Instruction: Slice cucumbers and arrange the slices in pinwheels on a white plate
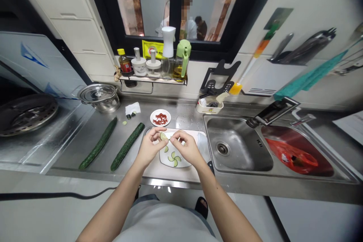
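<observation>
My left hand (149,146) pinches a thin cucumber slice (163,136) between thumb and fingers. Close beside it, my right hand (185,146) has its thumb and fingertips pressed together; what sits between them is too small to name. Both hands are above a white plate (162,161), where several curved cucumber slices (174,158) lie, some fanned out in a ring. Under the plate is a pale cutting board (151,172). A knife (202,144) rests along the board's right side, partly behind my right arm. Beyond the board stands a small dish (152,121) of chopped red pieces (161,118).
Two whole cucumbers (99,145) (127,147) lie on the left of the steel counter, near cucumber scraps (131,115) and a white tissue (132,108). A lidded pot (100,97) is behind them. On the right, a double sink (241,141) holds a red plastic bag (295,159).
</observation>
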`<action>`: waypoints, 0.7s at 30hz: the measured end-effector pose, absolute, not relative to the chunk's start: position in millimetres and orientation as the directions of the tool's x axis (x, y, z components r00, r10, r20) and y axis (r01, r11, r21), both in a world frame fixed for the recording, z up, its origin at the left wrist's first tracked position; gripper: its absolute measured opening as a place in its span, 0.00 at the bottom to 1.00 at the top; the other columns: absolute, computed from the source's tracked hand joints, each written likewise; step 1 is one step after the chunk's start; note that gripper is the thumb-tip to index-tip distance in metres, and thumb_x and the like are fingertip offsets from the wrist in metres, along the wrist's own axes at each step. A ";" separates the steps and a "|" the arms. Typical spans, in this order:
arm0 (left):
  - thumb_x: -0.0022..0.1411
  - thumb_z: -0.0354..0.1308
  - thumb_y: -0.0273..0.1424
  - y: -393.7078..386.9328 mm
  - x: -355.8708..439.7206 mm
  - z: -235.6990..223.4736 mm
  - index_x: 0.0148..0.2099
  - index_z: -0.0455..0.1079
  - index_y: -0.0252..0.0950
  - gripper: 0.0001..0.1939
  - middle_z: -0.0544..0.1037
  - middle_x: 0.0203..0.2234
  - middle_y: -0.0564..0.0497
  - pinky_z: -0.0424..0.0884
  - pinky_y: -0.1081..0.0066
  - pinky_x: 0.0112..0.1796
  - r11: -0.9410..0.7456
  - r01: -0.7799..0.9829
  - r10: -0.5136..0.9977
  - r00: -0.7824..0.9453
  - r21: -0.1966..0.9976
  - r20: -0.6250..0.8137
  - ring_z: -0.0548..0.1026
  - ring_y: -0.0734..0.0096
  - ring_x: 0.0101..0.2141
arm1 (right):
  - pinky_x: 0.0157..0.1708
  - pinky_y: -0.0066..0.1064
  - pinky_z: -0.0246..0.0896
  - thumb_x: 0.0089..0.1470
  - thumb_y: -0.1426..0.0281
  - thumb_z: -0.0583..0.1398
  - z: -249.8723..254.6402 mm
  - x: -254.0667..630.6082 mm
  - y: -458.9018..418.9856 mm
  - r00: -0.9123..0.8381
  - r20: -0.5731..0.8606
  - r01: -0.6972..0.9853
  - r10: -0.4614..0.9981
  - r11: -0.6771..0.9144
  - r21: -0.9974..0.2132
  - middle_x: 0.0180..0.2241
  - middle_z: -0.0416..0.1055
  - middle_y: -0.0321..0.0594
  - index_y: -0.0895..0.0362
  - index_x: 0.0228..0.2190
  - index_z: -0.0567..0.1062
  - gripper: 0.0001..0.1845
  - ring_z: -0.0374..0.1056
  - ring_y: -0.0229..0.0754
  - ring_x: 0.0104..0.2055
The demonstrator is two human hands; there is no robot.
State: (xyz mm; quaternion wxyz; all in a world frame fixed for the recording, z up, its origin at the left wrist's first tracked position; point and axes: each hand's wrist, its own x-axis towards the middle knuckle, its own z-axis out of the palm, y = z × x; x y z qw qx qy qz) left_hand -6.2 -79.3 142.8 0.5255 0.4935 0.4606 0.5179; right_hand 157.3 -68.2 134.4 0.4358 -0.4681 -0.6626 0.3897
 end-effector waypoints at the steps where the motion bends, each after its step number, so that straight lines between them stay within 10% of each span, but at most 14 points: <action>1: 0.49 0.64 0.29 -79.7 -6.3 143.1 0.45 0.70 0.35 0.18 0.72 0.25 0.56 0.66 0.75 0.34 -0.066 -0.039 0.997 0.024 0.997 0.067 0.70 0.77 0.29 | 0.33 0.27 0.57 0.51 0.67 0.60 134.6 156.9 -67.8 -0.178 0.214 0.281 0.961 0.258 -0.924 0.27 0.69 0.34 0.56 0.23 0.72 0.08 0.65 0.36 0.33; 10: 0.52 0.61 0.29 -78.8 -5.0 131.5 0.40 0.72 0.36 0.11 0.75 0.30 0.52 0.67 0.73 0.37 -0.229 0.246 0.969 -0.036 0.942 0.245 0.71 0.73 0.33 | 0.33 0.27 0.60 0.48 0.68 0.59 126.9 158.0 -57.5 -0.192 0.109 0.296 0.975 0.164 -0.941 0.27 0.73 0.35 0.57 0.24 0.74 0.07 0.68 0.36 0.32; 21: 0.52 0.60 0.34 -57.0 -13.3 59.6 0.38 0.74 0.37 0.10 0.77 0.29 0.53 0.66 0.73 0.37 -0.038 0.468 0.997 -0.037 0.883 0.063 0.73 0.71 0.32 | 0.28 0.24 0.57 0.50 0.67 0.60 77.0 158.9 -23.5 -0.273 -0.134 0.561 0.953 0.044 -0.827 0.20 0.71 0.34 0.59 0.25 0.74 0.08 0.65 0.34 0.25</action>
